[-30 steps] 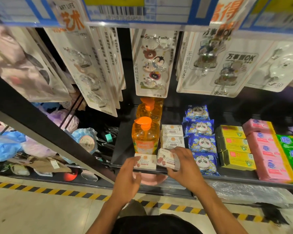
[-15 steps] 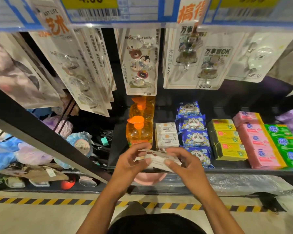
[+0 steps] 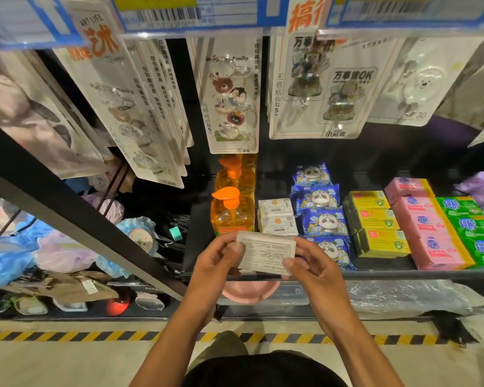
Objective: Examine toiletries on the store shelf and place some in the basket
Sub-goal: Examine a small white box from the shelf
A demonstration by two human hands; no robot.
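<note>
Having flipped printed-back up, soap box (image 3: 266, 254) between both hands (image 3: 217, 261) (image 3: 315, 265)

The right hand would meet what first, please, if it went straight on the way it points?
Past the white printed box it holds, the right hand likely meets the stacked white cartons; depth is unclear.

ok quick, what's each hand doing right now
Left hand: grips the left end of the white soap box.
Right hand: grips the right end of the same box.
</note>
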